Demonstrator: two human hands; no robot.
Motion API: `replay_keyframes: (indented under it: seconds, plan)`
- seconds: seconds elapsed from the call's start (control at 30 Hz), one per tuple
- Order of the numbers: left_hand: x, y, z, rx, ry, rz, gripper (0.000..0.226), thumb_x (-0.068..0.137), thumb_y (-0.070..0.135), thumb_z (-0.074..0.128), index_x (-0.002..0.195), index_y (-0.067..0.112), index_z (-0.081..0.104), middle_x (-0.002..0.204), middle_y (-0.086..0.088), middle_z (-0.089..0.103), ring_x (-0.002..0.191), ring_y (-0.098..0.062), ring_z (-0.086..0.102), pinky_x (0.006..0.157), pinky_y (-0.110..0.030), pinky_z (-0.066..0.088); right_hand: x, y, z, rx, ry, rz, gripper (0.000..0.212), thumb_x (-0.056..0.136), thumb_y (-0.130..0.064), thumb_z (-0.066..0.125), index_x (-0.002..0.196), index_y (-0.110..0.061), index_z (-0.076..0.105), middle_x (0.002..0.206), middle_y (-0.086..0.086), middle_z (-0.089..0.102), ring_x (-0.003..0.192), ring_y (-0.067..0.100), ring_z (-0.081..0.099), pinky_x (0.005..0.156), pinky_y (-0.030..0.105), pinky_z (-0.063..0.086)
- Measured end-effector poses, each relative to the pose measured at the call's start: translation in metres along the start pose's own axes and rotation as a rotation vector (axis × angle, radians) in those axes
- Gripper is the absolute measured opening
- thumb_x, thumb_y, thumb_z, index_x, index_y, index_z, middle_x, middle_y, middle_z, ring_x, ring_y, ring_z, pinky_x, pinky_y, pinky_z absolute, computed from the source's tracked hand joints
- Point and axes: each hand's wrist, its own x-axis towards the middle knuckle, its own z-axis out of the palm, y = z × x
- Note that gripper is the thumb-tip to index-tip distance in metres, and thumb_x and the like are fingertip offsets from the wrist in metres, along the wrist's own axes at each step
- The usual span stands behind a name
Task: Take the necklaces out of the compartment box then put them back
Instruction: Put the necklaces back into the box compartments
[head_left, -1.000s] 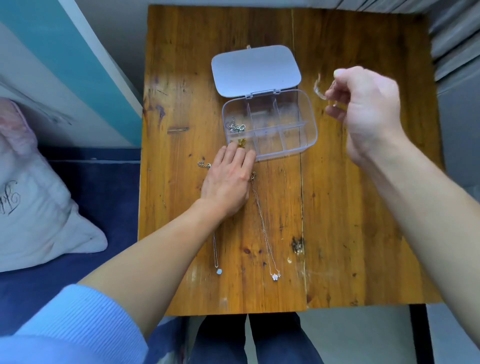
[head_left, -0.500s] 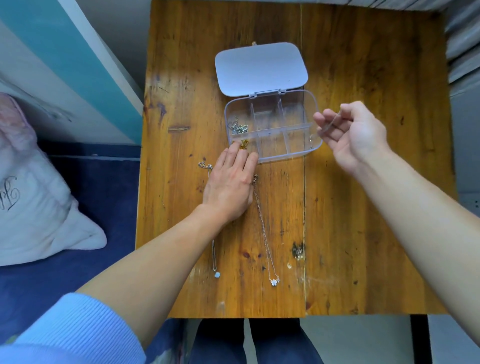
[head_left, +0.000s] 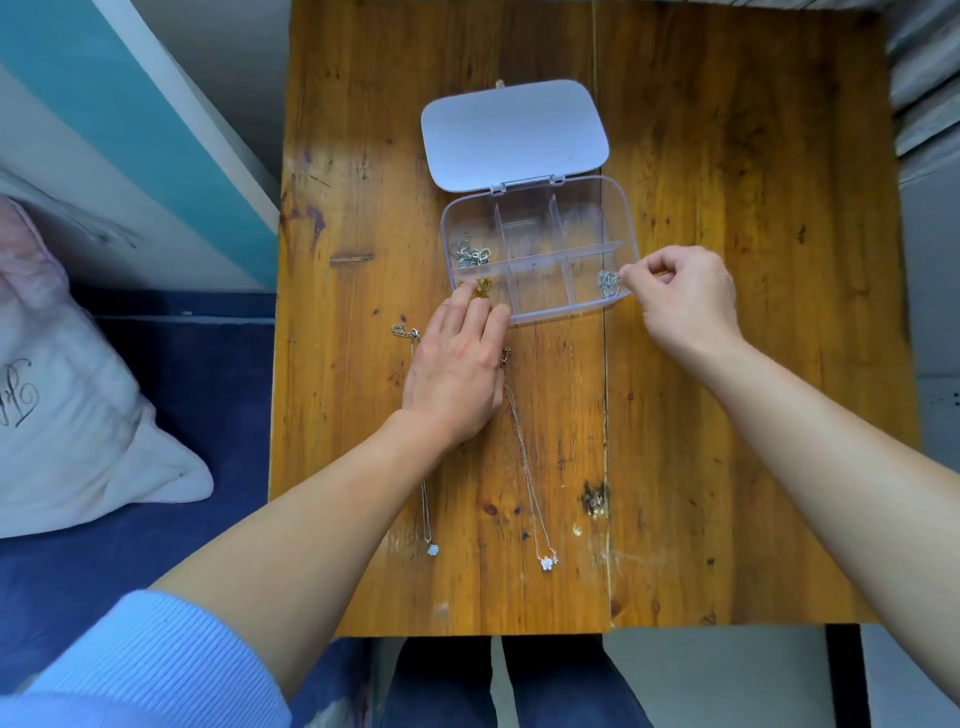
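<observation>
The clear compartment box (head_left: 626, 218) stands open on the wooden table, its lid (head_left: 514, 135) laid back. A silver necklace (head_left: 472, 254) is bunched in the back-left compartment and a gold necklace (head_left: 482, 287) in the front-left one. My right hand (head_left: 685, 301) pinches a bunched silver necklace (head_left: 608, 283) that sits in the front-right compartment. My left hand (head_left: 457, 369) lies flat on the table, fingertips against the box's front-left corner. Two necklaces lie stretched on the table: one with a blue pendant (head_left: 431, 550), one with a flower pendant (head_left: 546, 562).
The table (head_left: 727, 467) is small, with its front edge close to my legs. A blue bed with a white pillow (head_left: 78, 415) is to the left, and a teal and white wall panel (head_left: 130, 130) behind it. Grey fabric lies at the far right.
My right hand came down from above the box's right side to the front-right compartment, bringing the silver necklace into it. My left hand stayed flat in place.
</observation>
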Motion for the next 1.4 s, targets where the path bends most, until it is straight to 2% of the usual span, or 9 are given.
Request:
replay_keyframes:
  seconds: [0.2,0.37,0.43,0.53,0.7,0.97,1.07,1.23,1.4]
  plan:
    - [-0.001,-0.002,-0.009,-0.070,-0.042,0.004,0.051,0.082,0.012,0.055,0.132,0.005,0.048,0.133,-0.016,0.053,0.140,-0.036,0.033,0.113,-0.044,0.030,-0.042,0.018,-0.001,0.115,0.124,-0.093,0.007,0.086,-0.021,0.064,0.091,-0.020,0.069,0.096,0.003,0.063,0.078,0.012,0.056,0.072,0.020,0.037]
    - [-0.025,-0.003,-0.019,-0.086,0.063,0.183,0.042,0.070,0.007,0.065,0.112,0.006,0.064,0.115,-0.018,0.062,0.112,-0.038,0.057,0.089,-0.044,0.045,-0.098,0.060,0.030,-0.094,-0.034,-0.154,0.028,0.090,-0.019,0.062,0.116,-0.010,0.064,0.126,0.010,0.058,0.118,0.029,0.051,0.095,0.036,0.040]
    - [-0.040,0.002,-0.015,-0.122,-0.092,0.256,0.025,0.076,0.012,0.068,0.100,0.007,0.065,0.097,-0.012,0.062,0.093,-0.034,0.057,0.075,-0.039,0.042,-0.115,0.072,0.043,-0.188,-0.057,-0.210,0.037,0.092,-0.021,0.061,0.128,-0.013,0.059,0.145,0.008,0.046,0.136,0.026,0.037,0.105,0.042,0.033]
    - [-0.049,0.010,-0.005,-0.169,-0.325,0.231,0.021,0.087,0.023,0.063,0.106,0.014,0.059,0.098,-0.005,0.057,0.096,-0.026,0.051,0.076,-0.035,0.038,-0.125,0.082,0.055,-0.210,-0.027,-0.256,0.043,0.094,-0.019,0.058,0.136,-0.014,0.053,0.154,0.008,0.035,0.144,0.025,0.026,0.109,0.047,0.027]
    - [-0.027,0.013,-0.004,-0.170,-0.423,0.178,0.017,0.086,0.019,0.063,0.102,0.019,0.062,0.097,-0.001,0.064,0.095,-0.026,0.060,0.070,-0.036,0.050,-0.125,0.089,0.064,-0.249,-0.008,-0.284,0.044,0.097,-0.023,0.046,0.140,-0.015,0.046,0.157,0.007,0.029,0.146,0.023,0.019,0.113,0.042,0.015]
    - [-0.015,0.024,-0.010,0.119,-0.578,0.286,0.010,0.093,0.016,0.049,0.098,0.012,0.058,0.100,-0.009,0.064,0.089,-0.030,0.060,0.064,-0.035,0.041,-0.125,0.095,0.071,-0.326,0.014,-0.324,0.049,0.098,-0.030,0.034,0.143,-0.013,0.042,0.157,0.010,0.027,0.147,0.026,0.018,0.115,0.043,0.015]
    - [-0.019,0.022,-0.022,-0.114,-0.532,0.210,0.013,0.091,0.023,0.050,0.089,0.013,0.057,0.101,-0.008,0.056,0.098,-0.028,0.052,0.073,-0.036,0.041,-0.125,0.096,0.073,-0.344,0.030,-0.328,0.049,0.098,-0.030,0.033,0.143,-0.014,0.041,0.157,0.011,0.028,0.146,0.026,0.019,0.114,0.045,0.018]
    - [-0.017,0.023,-0.060,-0.965,-0.427,-0.191,0.018,0.091,0.016,0.055,0.073,0.019,0.055,0.115,0.003,0.065,0.105,-0.022,0.060,0.089,-0.035,0.046,-0.125,0.097,0.074,-0.357,0.035,-0.329,0.050,0.098,-0.031,0.032,0.143,-0.013,0.041,0.158,0.011,0.027,0.147,0.026,0.019,0.114,0.046,0.020]
    - [0.016,0.029,-0.087,-1.637,-0.170,-0.498,0.017,0.094,0.008,0.038,0.084,0.006,0.051,0.077,-0.012,0.073,0.092,-0.031,0.071,0.088,-0.035,0.052,-0.125,0.098,0.074,-0.357,0.030,-0.321,0.049,0.098,-0.032,0.031,0.143,-0.014,0.041,0.158,0.010,0.026,0.147,0.024,0.017,0.114,0.046,0.020]
